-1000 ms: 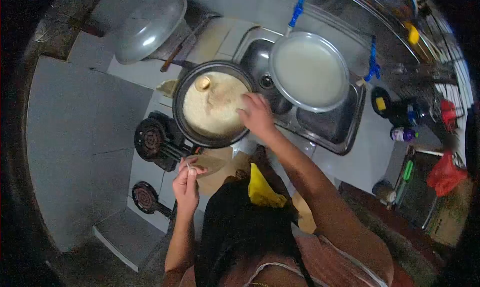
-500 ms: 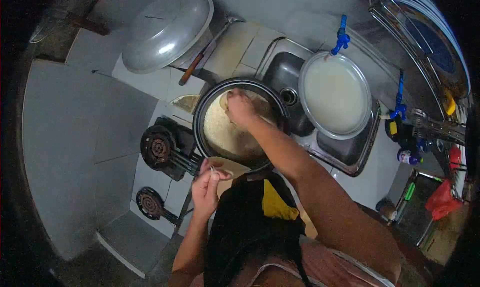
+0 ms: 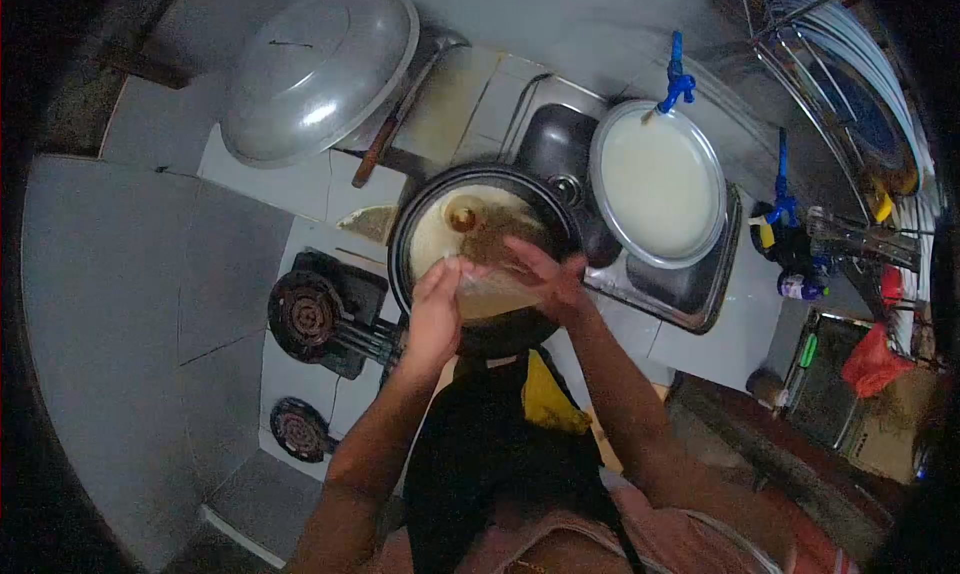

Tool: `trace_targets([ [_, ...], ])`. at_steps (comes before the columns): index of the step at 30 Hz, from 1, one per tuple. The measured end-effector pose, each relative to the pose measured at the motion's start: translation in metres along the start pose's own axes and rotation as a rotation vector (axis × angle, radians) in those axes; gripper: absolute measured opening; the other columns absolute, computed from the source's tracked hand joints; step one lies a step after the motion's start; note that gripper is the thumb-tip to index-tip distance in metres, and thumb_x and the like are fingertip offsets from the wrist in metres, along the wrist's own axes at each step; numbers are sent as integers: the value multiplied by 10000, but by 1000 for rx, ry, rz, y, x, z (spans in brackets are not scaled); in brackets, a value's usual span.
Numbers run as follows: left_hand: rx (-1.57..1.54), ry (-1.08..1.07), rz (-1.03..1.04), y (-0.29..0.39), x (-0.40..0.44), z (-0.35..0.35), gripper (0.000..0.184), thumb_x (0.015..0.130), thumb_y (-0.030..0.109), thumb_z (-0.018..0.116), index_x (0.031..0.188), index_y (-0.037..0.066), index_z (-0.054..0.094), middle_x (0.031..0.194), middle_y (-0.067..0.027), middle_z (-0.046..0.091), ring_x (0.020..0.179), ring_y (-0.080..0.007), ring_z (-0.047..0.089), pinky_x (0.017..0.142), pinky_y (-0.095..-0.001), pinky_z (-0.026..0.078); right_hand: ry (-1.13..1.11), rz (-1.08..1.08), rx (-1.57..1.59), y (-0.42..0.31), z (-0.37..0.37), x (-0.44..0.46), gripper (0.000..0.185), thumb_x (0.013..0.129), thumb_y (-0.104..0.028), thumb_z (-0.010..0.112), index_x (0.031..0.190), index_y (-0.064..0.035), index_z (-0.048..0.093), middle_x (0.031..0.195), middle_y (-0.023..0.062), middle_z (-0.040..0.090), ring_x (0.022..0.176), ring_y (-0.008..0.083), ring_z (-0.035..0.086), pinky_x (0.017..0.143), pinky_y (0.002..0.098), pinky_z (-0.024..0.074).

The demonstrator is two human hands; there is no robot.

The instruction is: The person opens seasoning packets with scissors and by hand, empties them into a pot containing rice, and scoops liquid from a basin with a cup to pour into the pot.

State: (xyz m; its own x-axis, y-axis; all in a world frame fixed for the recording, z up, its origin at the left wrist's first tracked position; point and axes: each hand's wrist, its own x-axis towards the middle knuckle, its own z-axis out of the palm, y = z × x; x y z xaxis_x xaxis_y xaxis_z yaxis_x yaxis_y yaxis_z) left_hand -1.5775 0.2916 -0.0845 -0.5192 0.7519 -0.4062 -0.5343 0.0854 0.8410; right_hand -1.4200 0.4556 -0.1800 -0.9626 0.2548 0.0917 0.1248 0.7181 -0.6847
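A large dark-rimmed pot (image 3: 408,217) holds white grains that look like rice, with cloudy liquid or shadow toward its right. A small round yellowish cup (image 3: 462,217) rests on the grains. Over the pot's near side, my left hand (image 3: 435,299) pinches the edge of a clear plastic bag (image 3: 490,282). My right hand (image 3: 555,282) is at the other side of the bag, fingers stretched out and somewhat blurred. Whether it touches the bag I cannot make out. The bag's contents are hard to see.
A steel sink (image 3: 560,139) holds a wide basin (image 3: 660,184) of milky water under a blue tap (image 3: 678,79). Two gas burners (image 3: 305,319) stand left. Behind them are a lidded metal pot (image 3: 320,74) and a wooden-handled utensil (image 3: 375,154). A dish rack (image 3: 830,94) stands right.
My right hand has let go of the yellowish cup, leaving it on the grains, and drawn back toward me. My left hand has moved up over the pot with the plastic bag.
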Motion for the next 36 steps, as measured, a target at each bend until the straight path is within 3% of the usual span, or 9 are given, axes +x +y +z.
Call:
trace_targets([
  [1,-358,-15,-102,-4,16,3,295,1145,229,438,1106,24,648,1125,-118,724,1090,-228,676,1011,-382,518,145,207,750,-17,2,-14,814,877,-317,859,1532,-5,490,1527,167,576,1380,266,575,1124,410,469],
  [3,-402,4,-232,-24,49,1,235,1141,223,464,1166,39,607,1159,-115,700,1120,-256,667,1033,-418,517,283,419,1497,-30,-5,-17,799,882,-264,862,1535,-2,481,1518,152,587,1360,247,591,1110,401,481],
  [5,-577,167,-292,-73,82,-4,214,1135,217,490,1172,45,611,1137,-105,690,1104,-270,671,1026,-436,525,354,508,1129,-35,-11,-11,680,882,-184,854,1474,-15,565,1419,123,667,1279,230,652,1069,387,518],
  [11,-657,-21,-269,-128,117,-19,189,1113,209,535,1182,57,623,1158,-104,684,1092,-281,670,1005,-447,547,385,674,290,-39,-12,22,401,845,-216,871,1197,-61,757,1107,124,789,1014,235,754,918,359,576],
  [21,-697,25,-407,-120,131,-36,260,1097,278,589,1226,63,659,1183,-105,701,1080,-288,685,942,-443,585,352,681,225,-49,-8,57,497,793,-359,901,1158,-48,770,1028,162,798,957,289,787,866,397,602],
  [24,-677,-13,-462,-119,133,-39,367,1143,362,458,1247,101,693,1201,-73,737,1065,-252,692,968,-426,562,299,814,201,-51,-7,60,483,783,-338,898,1139,-37,773,1024,181,795,954,296,789,862,399,603],
  [26,-590,-91,-457,-108,130,-37,266,1085,294,617,1236,82,667,1218,-106,718,1115,-280,695,932,-448,591,251,770,38,-55,-11,59,382,824,-292,856,1104,-46,774,985,214,775,919,398,764,818,465,606],
  [33,-610,-20,-505,-113,132,-30,353,1144,329,448,1252,107,700,1186,-77,741,1047,-274,699,913,-452,592,329,766,80,-51,-8,47,404,796,-307,881,1073,-35,769,972,218,772,920,407,759,817,473,606],
  [36,-634,-95,-492,-120,133,-31,352,1142,346,463,1255,112,701,1189,-75,739,1051,-279,702,926,-455,594,366,766,35,-55,-9,41,406,797,-263,882,1116,-35,775,994,199,789,921,325,789,823,403,609],
])
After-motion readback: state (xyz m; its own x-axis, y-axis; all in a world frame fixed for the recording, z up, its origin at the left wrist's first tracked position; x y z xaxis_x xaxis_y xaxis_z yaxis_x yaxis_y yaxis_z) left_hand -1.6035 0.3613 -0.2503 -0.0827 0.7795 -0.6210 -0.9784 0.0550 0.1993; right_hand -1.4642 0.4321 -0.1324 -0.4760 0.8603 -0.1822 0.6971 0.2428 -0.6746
